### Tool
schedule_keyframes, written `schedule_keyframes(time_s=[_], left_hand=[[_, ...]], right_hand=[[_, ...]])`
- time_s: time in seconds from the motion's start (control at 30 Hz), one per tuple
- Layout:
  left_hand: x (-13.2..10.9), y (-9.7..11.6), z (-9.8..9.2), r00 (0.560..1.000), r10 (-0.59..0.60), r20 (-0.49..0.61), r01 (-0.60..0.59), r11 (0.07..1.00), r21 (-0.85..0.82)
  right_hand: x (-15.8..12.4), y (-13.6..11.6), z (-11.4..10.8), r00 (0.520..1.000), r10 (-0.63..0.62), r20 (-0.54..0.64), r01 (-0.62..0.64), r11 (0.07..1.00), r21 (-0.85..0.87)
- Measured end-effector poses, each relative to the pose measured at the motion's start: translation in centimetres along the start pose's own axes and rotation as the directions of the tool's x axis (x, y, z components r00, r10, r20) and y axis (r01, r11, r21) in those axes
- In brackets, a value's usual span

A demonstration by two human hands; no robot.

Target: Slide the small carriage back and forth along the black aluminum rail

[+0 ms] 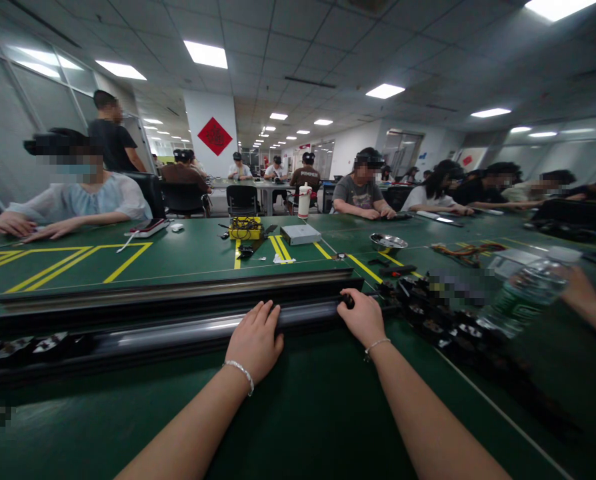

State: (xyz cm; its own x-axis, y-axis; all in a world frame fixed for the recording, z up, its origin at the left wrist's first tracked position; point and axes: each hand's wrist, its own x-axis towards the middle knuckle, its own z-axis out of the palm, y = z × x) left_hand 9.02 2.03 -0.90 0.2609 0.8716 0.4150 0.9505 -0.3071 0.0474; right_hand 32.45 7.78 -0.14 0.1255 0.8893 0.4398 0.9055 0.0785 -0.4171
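A long glossy black tube (178, 333) lies across the green table in front of me. My left hand (255, 340) is over the middle of it, fingers laid across the top and thumb on the near side. At the tube's right end, my right hand (365, 317) closes around a small black end piece (348, 301); the fingertips are partly hidden. Just beyond the tube runs a long dark rail (178, 288), parallel to it. Several black parts with shiny metal bits (51, 342) show at the tube's left.
A row of black metal parts (443, 327) stretches along the right, beside a water bottle (523, 297) near another person's hand (583, 293). Farther back are a metal bowl (388, 241), a white box (301, 234) and a yellow container (245, 229) with cables. Several people sit around.
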Motion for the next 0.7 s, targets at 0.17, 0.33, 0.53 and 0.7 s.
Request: schedule_keyframes(time_s=[0.17, 0.33, 0.53, 0.7], left_hand=[[-0.01, 0.06, -0.05, 1.000, 0.000, -0.002, 0.000, 1.000, -0.007], [-0.02, 0.04, -0.05, 1.000, -0.003, -0.003, 0.003, 1.000, -0.023], [0.01, 0.06, -0.16, 1.000, -0.002, 0.003, 0.002, 1.000, -0.022], [0.02, 0.05, -0.20, 1.000, -0.006, 0.009, 0.006, 1.000, -0.029]], right_hand=[[-0.24, -0.05, 0.15, 0.999, 0.008, -0.050, -0.009, 1.000, -0.030], [-0.18, 0.11, 0.05, 1.000, 0.018, -0.026, -0.018, 1.000, -0.003], [-0.05, 0.26, 0.06, 1.000, 0.018, -0.023, -0.018, 1.000, 0.010], [-0.07, 0.12, -0.13, 1.000, 0.024, -0.009, -0.023, 1.000, 0.012]])
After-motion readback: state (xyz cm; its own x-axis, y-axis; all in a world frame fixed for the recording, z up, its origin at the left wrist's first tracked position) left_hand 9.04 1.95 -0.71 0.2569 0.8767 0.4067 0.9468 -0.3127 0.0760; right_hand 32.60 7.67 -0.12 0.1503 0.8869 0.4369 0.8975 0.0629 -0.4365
